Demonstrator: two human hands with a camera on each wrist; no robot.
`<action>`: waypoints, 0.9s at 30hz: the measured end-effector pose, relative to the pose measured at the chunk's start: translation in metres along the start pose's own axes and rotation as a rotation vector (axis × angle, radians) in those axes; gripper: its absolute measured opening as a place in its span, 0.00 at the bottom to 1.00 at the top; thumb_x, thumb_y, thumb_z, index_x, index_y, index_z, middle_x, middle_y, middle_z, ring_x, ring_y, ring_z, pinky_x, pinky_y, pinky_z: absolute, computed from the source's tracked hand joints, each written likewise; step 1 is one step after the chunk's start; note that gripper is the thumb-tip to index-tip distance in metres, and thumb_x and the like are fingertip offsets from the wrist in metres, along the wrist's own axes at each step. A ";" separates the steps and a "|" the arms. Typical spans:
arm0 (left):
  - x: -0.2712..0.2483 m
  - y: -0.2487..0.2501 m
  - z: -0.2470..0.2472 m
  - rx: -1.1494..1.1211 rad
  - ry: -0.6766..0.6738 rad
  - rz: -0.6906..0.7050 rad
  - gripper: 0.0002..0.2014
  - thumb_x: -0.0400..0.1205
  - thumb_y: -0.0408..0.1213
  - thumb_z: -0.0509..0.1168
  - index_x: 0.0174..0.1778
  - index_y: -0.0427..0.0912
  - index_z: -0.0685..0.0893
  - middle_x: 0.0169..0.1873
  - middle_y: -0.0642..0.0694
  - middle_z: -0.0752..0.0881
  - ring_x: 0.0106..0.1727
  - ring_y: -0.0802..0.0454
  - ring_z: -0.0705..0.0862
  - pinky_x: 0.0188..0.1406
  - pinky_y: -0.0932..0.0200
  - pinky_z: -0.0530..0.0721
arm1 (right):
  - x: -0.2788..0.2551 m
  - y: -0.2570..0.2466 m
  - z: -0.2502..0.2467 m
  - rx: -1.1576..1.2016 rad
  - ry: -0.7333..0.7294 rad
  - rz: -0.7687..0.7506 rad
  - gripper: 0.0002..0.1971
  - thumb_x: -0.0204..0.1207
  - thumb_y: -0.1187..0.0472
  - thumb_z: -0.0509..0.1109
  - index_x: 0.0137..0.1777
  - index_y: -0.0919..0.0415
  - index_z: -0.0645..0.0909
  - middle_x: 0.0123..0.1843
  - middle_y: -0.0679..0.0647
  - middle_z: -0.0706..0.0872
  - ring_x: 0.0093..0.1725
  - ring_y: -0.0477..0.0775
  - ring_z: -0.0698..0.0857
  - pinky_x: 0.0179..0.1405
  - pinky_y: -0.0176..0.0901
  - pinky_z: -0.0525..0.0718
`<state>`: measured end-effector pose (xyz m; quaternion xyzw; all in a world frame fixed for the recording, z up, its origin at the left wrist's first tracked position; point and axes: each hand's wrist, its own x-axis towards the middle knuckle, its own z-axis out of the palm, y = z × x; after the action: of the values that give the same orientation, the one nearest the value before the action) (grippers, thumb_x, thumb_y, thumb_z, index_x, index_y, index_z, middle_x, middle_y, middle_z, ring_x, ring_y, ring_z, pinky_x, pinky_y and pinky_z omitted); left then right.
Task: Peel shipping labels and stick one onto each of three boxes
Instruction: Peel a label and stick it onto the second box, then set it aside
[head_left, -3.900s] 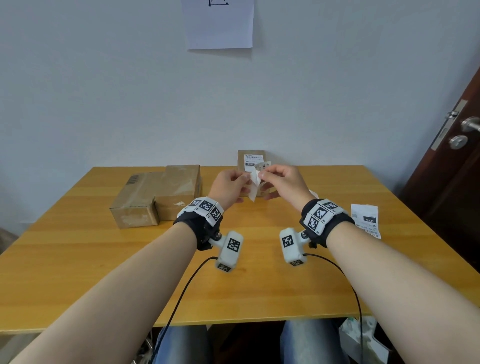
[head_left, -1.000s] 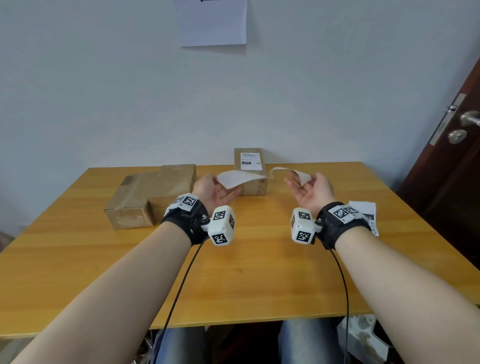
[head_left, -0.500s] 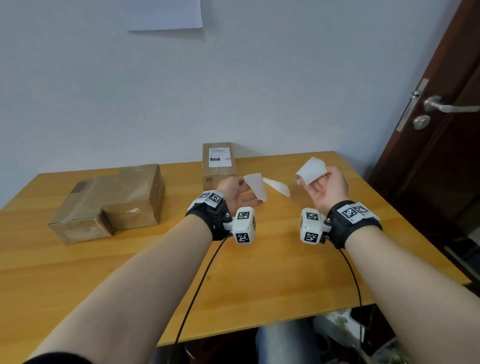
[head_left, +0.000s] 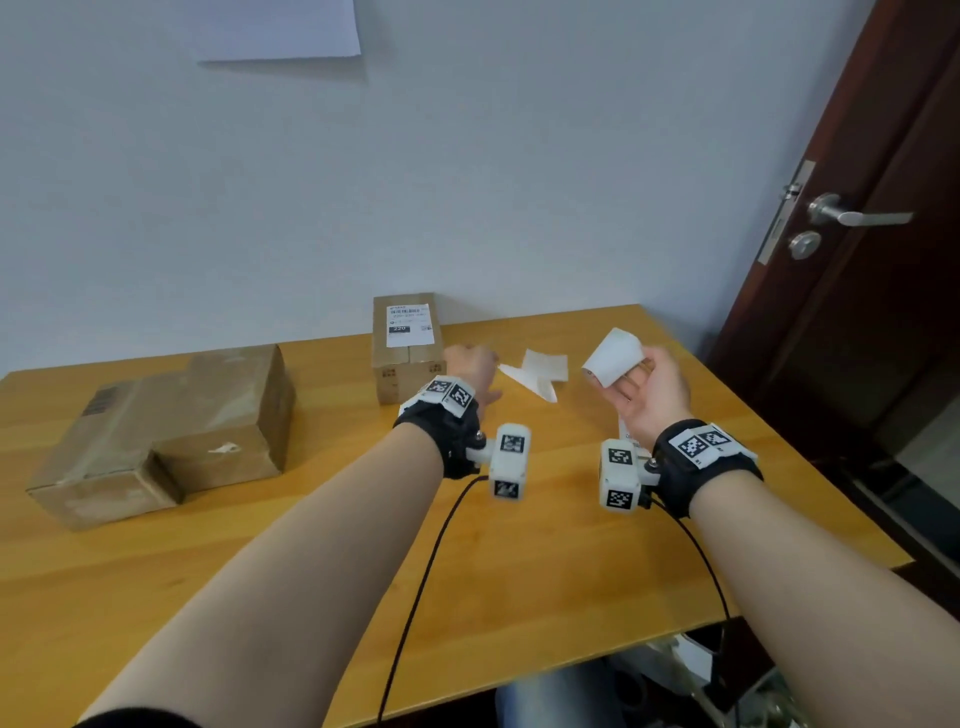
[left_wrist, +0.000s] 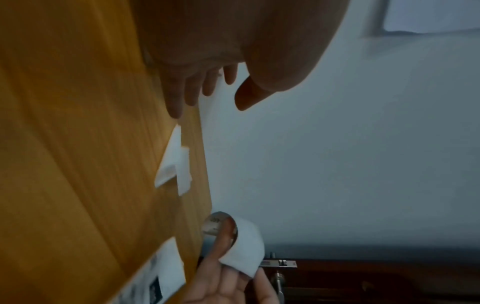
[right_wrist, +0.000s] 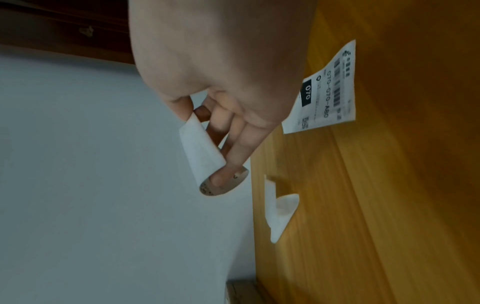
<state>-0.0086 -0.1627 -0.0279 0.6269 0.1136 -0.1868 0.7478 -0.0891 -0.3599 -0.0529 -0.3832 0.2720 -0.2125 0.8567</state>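
My right hand pinches a curled label; my left hand hangs slack and empty beside the backing on the counter.

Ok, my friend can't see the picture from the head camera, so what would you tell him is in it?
The right hand holds up a curled white shipping label over a wooden table. The left hand is open beside the peeled backing paper lying flat. A small box already wears a label; two bigger cardboard boxes sit left.
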 end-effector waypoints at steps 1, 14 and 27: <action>-0.003 0.003 -0.010 0.027 0.071 0.064 0.23 0.88 0.26 0.57 0.81 0.37 0.71 0.62 0.36 0.82 0.57 0.41 0.84 0.59 0.46 0.86 | -0.001 0.003 0.004 0.000 -0.011 0.015 0.10 0.87 0.61 0.67 0.64 0.64 0.79 0.58 0.67 0.93 0.56 0.69 0.93 0.52 0.65 0.94; -0.029 0.057 -0.226 0.609 0.574 0.306 0.13 0.79 0.41 0.61 0.51 0.62 0.86 0.61 0.50 0.89 0.54 0.43 0.87 0.65 0.47 0.85 | -0.050 0.057 0.089 -0.258 -0.204 0.137 0.16 0.88 0.60 0.67 0.72 0.63 0.76 0.63 0.64 0.91 0.61 0.66 0.91 0.61 0.68 0.90; -0.056 0.031 -0.254 1.205 0.261 0.173 0.16 0.81 0.44 0.59 0.57 0.54 0.91 0.55 0.48 0.92 0.54 0.45 0.89 0.60 0.50 0.88 | -0.095 0.088 0.134 -0.428 -0.361 0.140 0.12 0.87 0.62 0.66 0.68 0.63 0.78 0.63 0.64 0.90 0.58 0.63 0.91 0.37 0.54 0.92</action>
<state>-0.0300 0.0983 -0.0248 0.9634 0.0276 -0.0787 0.2549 -0.0632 -0.1793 -0.0171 -0.5673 0.1795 -0.0190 0.8035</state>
